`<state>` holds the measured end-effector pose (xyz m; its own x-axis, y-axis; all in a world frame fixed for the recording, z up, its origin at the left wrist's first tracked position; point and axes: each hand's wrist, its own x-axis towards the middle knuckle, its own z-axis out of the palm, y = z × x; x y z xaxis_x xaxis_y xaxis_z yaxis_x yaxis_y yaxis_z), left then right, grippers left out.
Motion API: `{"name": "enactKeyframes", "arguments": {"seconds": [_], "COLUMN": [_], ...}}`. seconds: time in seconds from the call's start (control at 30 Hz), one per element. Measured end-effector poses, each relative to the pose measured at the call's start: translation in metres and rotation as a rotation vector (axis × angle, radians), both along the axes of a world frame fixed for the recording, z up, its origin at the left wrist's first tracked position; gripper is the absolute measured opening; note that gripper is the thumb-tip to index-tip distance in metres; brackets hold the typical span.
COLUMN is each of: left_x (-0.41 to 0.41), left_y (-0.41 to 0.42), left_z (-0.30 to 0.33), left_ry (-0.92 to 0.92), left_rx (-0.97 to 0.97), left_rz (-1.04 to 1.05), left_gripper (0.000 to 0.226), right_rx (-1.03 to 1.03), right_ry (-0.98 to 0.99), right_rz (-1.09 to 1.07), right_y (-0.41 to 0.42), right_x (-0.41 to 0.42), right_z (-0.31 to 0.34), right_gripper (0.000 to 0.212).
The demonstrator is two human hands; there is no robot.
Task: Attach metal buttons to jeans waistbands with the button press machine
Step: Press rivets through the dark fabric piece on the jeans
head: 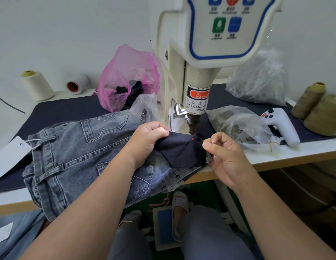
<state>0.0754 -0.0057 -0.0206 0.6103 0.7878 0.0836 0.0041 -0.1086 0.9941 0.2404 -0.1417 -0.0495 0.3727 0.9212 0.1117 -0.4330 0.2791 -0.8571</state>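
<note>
Holding the work at the counter's [276, 156] front edge, the left hand [146, 143] curls its fingers and thumb round the dark waistband flap [180, 149] of the grey jeans [78, 156], which lie spread toward the counter's left side. The right hand [223, 156] pinches the flap's other end between thumb and forefinger, stretching it flat. A red aiming dot [192, 139] sits on the cloth just below the plunger [191, 124] of the button press machine [201, 76], which rises at the back middle. Whether a metal button is loaded I cannot tell. Both hands sit close to the plunger; I judge a fingertip could be struck if the press fires now. Should the cloth slip, the button would land off the mark.
</note>
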Motion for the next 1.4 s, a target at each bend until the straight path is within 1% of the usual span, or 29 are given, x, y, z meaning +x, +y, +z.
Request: {"name": "enactKeyframes", "arguments": {"seconds": [0.77, 1.4], "left_x": [0.0002, -0.0002], "left_y": [0.0005, 0.0006], "left_z": [0.0005, 0.0], "left_ry": [-0.01, 0.007], "left_rx": [-0.021, 0.001], "left_rz": [-0.017, -0.016], "left_gripper": [0.015, 0.014], "right_rx": [-0.011, -0.016], "right_ry": [0.02, 0.024], "right_rz": [0.004, -0.003], "right_y": [-0.0001, 0.0004], "right_x": [-0.0001, -0.0006], "right_z": [0.0021, 0.0015], "right_gripper": [0.02, 0.02]}}
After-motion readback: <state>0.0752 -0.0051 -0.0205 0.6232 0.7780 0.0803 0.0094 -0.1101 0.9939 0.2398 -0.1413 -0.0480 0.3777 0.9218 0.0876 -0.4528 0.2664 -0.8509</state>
